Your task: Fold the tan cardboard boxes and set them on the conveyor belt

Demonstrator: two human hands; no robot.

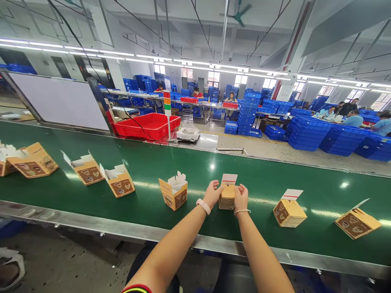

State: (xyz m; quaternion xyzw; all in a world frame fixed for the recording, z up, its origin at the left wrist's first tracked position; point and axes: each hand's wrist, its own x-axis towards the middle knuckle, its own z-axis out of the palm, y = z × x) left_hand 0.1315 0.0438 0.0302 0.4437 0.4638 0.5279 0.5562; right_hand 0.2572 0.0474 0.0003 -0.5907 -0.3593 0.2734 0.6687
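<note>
Tan-and-brown cardboard box (pixel 226 198) on the green belt (pixel 146 211), upright between both hands. Likely trouble from here: side walls buckling under too hard a squeeze, or the box skewing from uneven pressure; the raised flap possibly creasing if bent off its fold. Top panel plain tan with a small dark notch, front darker with print, white flap with a red stripe (pixel 229 179) standing at the rear. Left hand (pixel 212 195) half open at the left side, thumb towards the top; right hand (pixel 241 197) loosely curled against the right side; firmness of either hold impossible to tell. Just beyond the left hand, a tan box with white inner flaps raised (pixel 174 193); well apart to the right, a tan box with a red-striped flap (pixel 289 212). Farther back, a wide red plastic tub (pixel 139 127) and a white tabletop scale (pixel 188 133)
</note>
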